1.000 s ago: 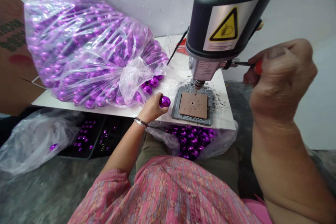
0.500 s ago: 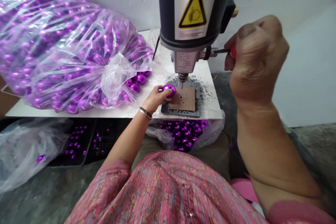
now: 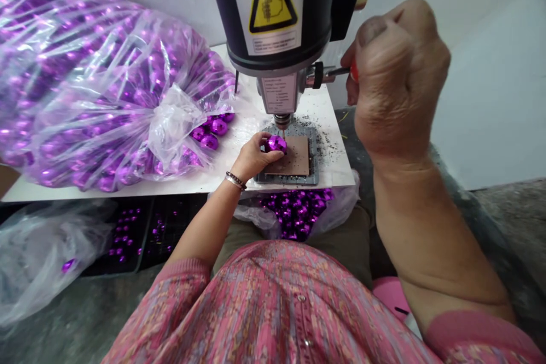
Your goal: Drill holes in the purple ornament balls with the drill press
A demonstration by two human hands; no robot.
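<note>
Between thumb and fingers, my left hand [image 3: 258, 153] grips a shiny purple disco ball ornament [image 3: 277, 144]. The ball is over the left part of a brown square board [image 3: 297, 158], close beside the drill bit [image 3: 284, 133]. That board lies on the grey base [image 3: 314, 173] of a black drill press [image 3: 277, 57]. At the right, my right hand [image 3: 401, 68] is closed around the red-tipped feed lever [image 3: 354, 71] of the press. Most of the lever's grip is hidden by the fingers.
A big clear bag [image 3: 106, 85] of purple balls covers the left of the white table [image 3: 336, 125]. Several loose balls [image 3: 209, 141] lie by its mouth. Dark shavings surround the base. Below the table edge, an open bag [image 3: 296, 213] holds more balls; black trays [image 3: 128, 239] sit at left.
My left hand has brought the ball across the board to the drill bit. My right hand stays on the lever. The whole view has shifted slightly.
</note>
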